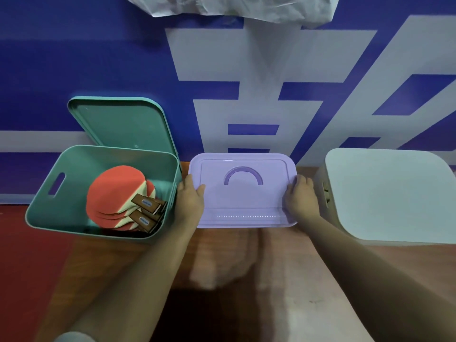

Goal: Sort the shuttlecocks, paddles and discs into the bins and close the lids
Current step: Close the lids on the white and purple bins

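Wooden surface [271, 267] holds the purple bin [241, 206] by a blue wall [74, 58]

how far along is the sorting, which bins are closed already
Done: the paddles lie in the green bin, and the white lid sits on the right-hand bin. In hand: the left hand and right hand hold the purple lid by its sides; whether it is fully seated cannot be told. Left: the green lid leans on the wall behind its open bin.
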The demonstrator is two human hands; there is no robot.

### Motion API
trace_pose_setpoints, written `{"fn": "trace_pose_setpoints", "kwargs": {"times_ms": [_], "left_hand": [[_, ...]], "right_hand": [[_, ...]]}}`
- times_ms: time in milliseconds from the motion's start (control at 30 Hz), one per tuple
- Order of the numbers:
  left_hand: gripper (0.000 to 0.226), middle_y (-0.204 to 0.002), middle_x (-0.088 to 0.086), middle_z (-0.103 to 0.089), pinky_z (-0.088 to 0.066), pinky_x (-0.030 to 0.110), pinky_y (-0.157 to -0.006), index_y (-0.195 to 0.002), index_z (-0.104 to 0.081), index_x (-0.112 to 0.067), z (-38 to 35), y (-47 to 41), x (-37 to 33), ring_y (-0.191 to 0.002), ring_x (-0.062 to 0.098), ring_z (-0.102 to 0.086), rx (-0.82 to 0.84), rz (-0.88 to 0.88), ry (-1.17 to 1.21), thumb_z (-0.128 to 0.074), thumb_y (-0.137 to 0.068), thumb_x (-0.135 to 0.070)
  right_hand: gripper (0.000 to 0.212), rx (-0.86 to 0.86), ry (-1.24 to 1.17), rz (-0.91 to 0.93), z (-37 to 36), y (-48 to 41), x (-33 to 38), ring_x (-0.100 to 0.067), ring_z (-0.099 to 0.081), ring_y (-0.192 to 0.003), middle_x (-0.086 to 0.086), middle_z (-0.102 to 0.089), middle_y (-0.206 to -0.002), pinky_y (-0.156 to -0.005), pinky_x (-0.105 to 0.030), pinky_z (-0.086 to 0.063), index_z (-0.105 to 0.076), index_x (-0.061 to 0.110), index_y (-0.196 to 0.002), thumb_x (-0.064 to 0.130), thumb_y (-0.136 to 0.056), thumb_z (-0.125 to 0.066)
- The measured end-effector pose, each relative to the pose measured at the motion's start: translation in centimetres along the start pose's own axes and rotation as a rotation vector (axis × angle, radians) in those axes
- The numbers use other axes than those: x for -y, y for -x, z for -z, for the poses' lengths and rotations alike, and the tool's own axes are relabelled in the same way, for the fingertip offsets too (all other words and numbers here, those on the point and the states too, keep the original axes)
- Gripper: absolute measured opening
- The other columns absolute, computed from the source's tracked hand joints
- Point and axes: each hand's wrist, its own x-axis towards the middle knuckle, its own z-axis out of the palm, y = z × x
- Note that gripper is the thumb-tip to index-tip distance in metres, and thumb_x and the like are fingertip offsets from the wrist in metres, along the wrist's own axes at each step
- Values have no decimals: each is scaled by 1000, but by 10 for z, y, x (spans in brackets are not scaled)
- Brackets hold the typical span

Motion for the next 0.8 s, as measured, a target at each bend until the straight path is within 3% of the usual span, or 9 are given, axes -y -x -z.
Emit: {"fn": "trace_pose_setpoints", "kwargs": {"times_ms": [200, 300, 367, 467, 533, 633, 700, 767, 800], "left_hand": [[48, -134, 26, -46, -38, 43, -101, -145, -37, -7, -7, 1, 7, -123, 41, -47, -28, -24, -65, -45, -101, -26], [47, -131, 27, -45, -42, 45, -94, -144, -37, -6, -11, 6, 13, -114, 43, -50, -22, -128, -184, -42, -102, -24], [39, -136, 26, -44, -45, 44, -90, -133, -48, -2, -12, 9, 21, -103, 41, -53, -16, -217, -296, -30, -102, -14], [45, -132, 34, -47, -46, 44, -81, -100, -60, 1, -22, 5, 34, -80, 35, -52, -9, -382, -467, -17, -87, 1], [44, -130, 35, -47, -45, 43, -81, -96, -58, -1, -23, 1, 35, -79, 34, -52, -3, -419, -541, -16, -86, 1], [42, -129, 35, -48, -49, 44, -77, -93, -60, 2, -24, -2, 32, -80, 37, -52, 68, -358, -452, -19, -85, 3], [37, -134, 34, -46, -52, 46, -75, -97, -61, 6, -25, -2, 29, -86, 41, -53, 112, -300, -372, -26, -86, 5], [36, -145, 27, -37, -50, 47, -88, -124, -52, 4, -21, 0, 25, -108, 43, -50, 114, -198, -231, -32, -96, -3], [42, -150, 22, -31, -45, 47, -98, -140, -39, -1, -17, 2, 22, -121, 41, -45, 106, -196, -257, -34, -100, -13]], "right_hand": [[27, 19, 16, -29, -13, 0, -1, -39, -55, -99, -21, -44, -126, -88, -46, -51, -43, 4, -124, 16, -101, -36], [27, -7, -21, -58, -19, 11, -6, -39, -53, -100, -19, -44, -122, -89, -50, -51, -40, 8, -124, 16, -99, -37], [29, -29, -25, -46, -21, 15, -11, -37, -55, -98, -16, -45, -119, -87, -52, -52, -38, 11, -126, 17, -98, -40], [33, -27, -21, -47, -22, 17, -15, -36, -57, -94, -13, -45, -118, -82, -52, -54, -34, 16, -129, 18, -97, -42], [38, -12, -36, -45, -22, 17, -15, -37, -58, -92, -13, -45, -119, -79, -52, -55, -31, 16, -137, 20, -99, -39], [46, -4, -48, -29, -23, 18, -16, -35, -59, -91, -13, -46, -123, -75, -49, -55, -26, 15, -146, 24, -102, -35], [47, -9, -60, -32, -25, 17, -18, -35, -59, -91, -14, -46, -124, -75, -47, -55, -26, 15, -147, 25, -102, -34], [48, -2, -76, -46, -26, 19, -18, -35, -58, -94, -13, -45, -126, -80, -47, -53, -24, 16, -148, 26, -102, -33], [48, 7, -86, -52, -26, 19, -17, -34, -58, -98, -13, -44, -128, -84, -47, -53, -23, 17, -149, 27, -103, -33]]}}
